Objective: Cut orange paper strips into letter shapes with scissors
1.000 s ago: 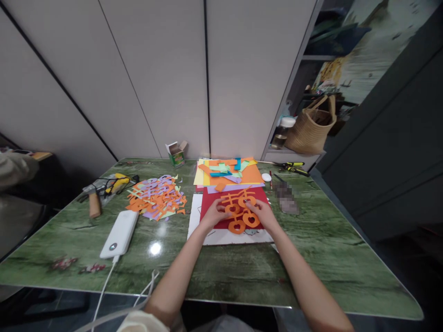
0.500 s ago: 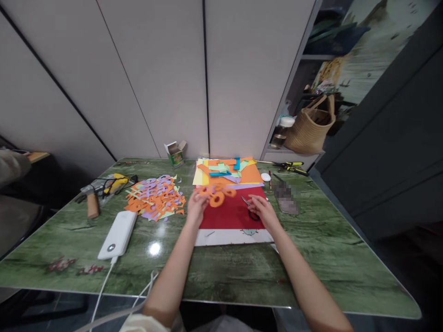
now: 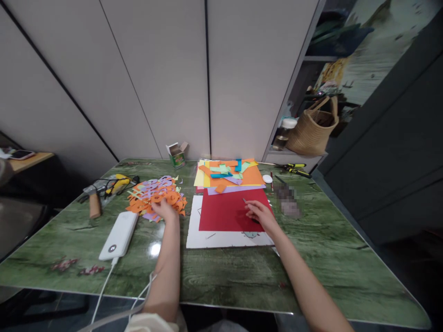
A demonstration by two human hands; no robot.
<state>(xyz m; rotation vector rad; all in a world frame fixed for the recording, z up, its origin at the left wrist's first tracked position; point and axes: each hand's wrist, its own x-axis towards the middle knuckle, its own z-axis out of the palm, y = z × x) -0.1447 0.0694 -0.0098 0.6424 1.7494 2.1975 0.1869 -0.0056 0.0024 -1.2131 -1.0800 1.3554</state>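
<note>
My left hand (image 3: 166, 212) is at the heap of cut paper pieces (image 3: 155, 188) on the left of the table. Its fingers are closed at an orange paper cutout (image 3: 169, 198) with ring-like loops, lying over the heap. Over the red sheet (image 3: 224, 212), my right hand (image 3: 259, 214) holds scissors (image 3: 244, 200); only the tip shows clearly, and the handles are mostly hidden by the hand. Beneath the red sheet lies a white sheet (image 3: 197, 237) with a drawing on it. A small orange paper scrap (image 3: 220, 189) rests at the red sheet's upper edge.
Coloured sheets (image 3: 254, 175) with paper strips lie at the back. A white power bank (image 3: 119, 235) with a cable is at left, near a wooden-handled tool (image 3: 94, 206). A small box (image 3: 177, 157) stands by the wall. Pliers (image 3: 297, 171) and a round white object (image 3: 266, 179) lie right.
My left hand has moved left from above the red sheet to the heap, taking the orange cutout there. An orange scrap now shows by the red sheet's upper edge. My right hand has barely moved.
</note>
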